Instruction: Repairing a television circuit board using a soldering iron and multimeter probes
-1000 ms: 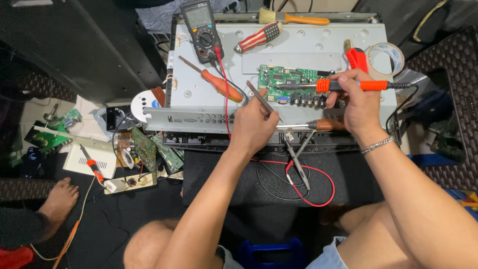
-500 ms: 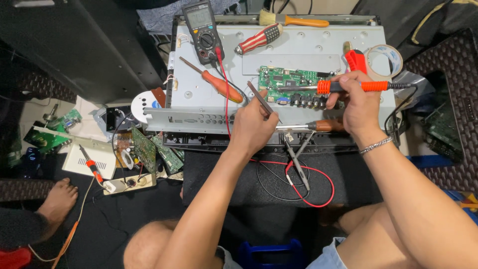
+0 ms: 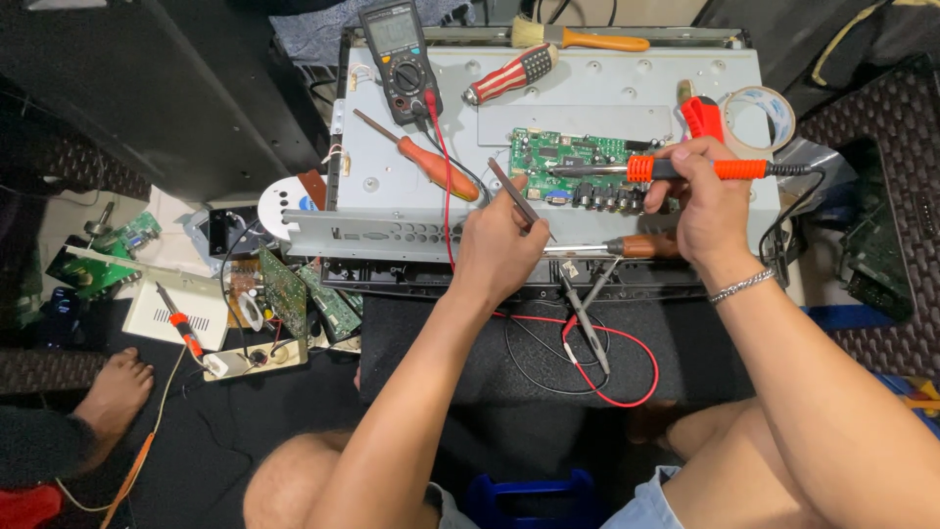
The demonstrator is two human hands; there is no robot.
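r hand (image 3: 710, 201) fingers closed round soldering iron (image 3: 685, 169), long axis lying left-right, tip pointing left onto green circuit board (image 3: 568, 162). l hand (image 3: 504, 245) pinches tweezers (image 3: 519, 201), angled up-left, just below board. both hands near the board; the iron tip is closer to it.

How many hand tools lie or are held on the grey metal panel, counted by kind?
Screwdrivers: 3 (orange-handled, striped-handled, brown-handled)
Soldering iron: 1, in right hand
Tweezers: 1, in left hand
Brush: 1
Multimeter: 1
Total: 7
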